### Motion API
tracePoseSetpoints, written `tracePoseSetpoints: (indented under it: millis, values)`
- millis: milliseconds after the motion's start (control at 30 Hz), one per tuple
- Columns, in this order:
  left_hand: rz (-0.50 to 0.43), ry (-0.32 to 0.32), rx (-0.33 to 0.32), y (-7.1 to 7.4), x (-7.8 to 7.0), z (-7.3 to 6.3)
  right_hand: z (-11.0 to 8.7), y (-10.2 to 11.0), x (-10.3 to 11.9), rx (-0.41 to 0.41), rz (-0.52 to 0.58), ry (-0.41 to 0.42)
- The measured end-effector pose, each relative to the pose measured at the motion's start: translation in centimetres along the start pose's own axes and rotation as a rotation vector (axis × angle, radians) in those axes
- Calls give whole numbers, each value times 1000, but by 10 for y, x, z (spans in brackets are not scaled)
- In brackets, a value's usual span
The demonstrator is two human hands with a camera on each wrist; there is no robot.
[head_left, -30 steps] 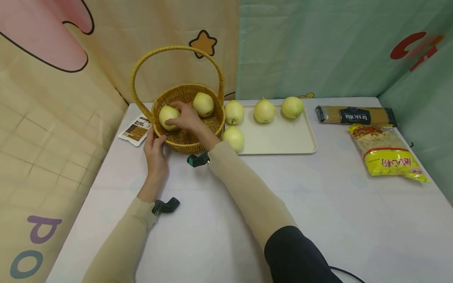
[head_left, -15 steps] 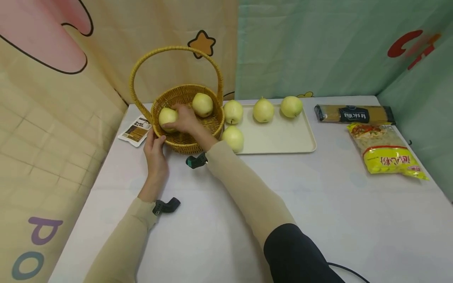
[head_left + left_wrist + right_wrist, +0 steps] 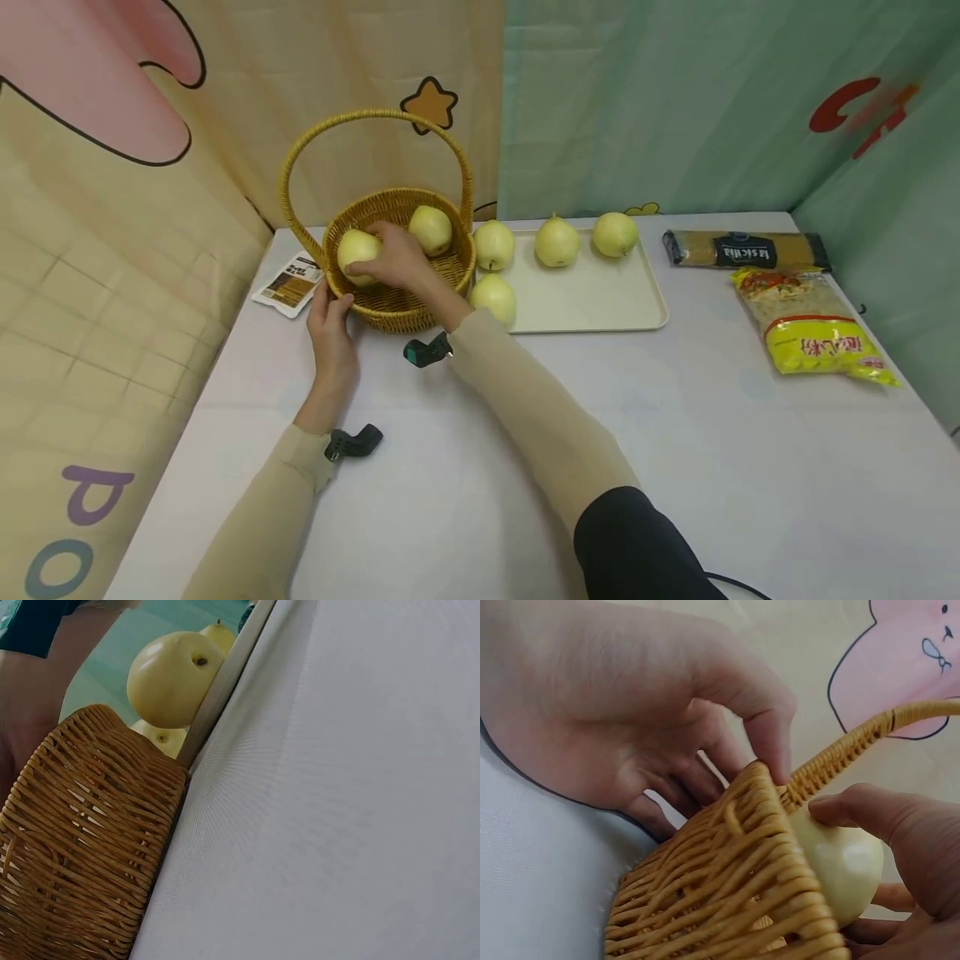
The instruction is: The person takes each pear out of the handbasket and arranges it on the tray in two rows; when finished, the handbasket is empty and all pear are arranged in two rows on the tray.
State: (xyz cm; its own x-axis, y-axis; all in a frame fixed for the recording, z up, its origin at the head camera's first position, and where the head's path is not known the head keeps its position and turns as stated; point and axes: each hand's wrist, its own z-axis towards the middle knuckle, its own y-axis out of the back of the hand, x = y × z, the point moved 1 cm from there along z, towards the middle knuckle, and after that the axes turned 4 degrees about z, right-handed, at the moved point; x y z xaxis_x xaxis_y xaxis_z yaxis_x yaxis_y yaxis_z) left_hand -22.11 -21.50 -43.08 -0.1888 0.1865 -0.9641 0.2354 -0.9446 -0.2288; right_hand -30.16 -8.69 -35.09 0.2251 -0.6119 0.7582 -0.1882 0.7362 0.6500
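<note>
In the head view a woven wicker basket (image 3: 397, 320) with a tall arched handle stands at the table's back left. My left hand (image 3: 333, 346) holds its near-left rim, the thumb hooked over the edge and the fingers against the outer wall, as the right wrist view shows. Inside the basket my right hand (image 3: 401, 260) grips a pale yellow-green pear (image 3: 356, 247) at the left side; thumb and fingers lie around it in the right wrist view. A second pear (image 3: 431, 230) sits at the basket's back right, untouched.
Right of the basket lies a cream tray (image 3: 592, 304) with several pears (image 3: 557, 242). A white-and-brown pouch (image 3: 288, 285) is left of the basket. Far right lie a spaghetti pack (image 3: 746, 249) and a yellow noodle bag (image 3: 817, 329). Curtains (image 3: 645, 108) stand behind the table.
Very little differs. The head view has tilted slightly; my right hand stays on the pear inside the basket, and my left hand remains at the rim.
</note>
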Motion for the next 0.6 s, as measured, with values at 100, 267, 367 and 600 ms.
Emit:
tracePoseSetpoints:
  millis: [100,267,367,600]
  values:
    - [-6,-7,-5,0,0,-1,-7,7,1,-25,53,-9]
    - [-39,-19,6,0,0,0,-20,19,-2,-60,101,10]
    - [-56,-16,12,0,0,0,-29,26,-3,-78,113,31]
    - [-48,-15,23,0,1,0,-52,43,-6,-92,184,98]
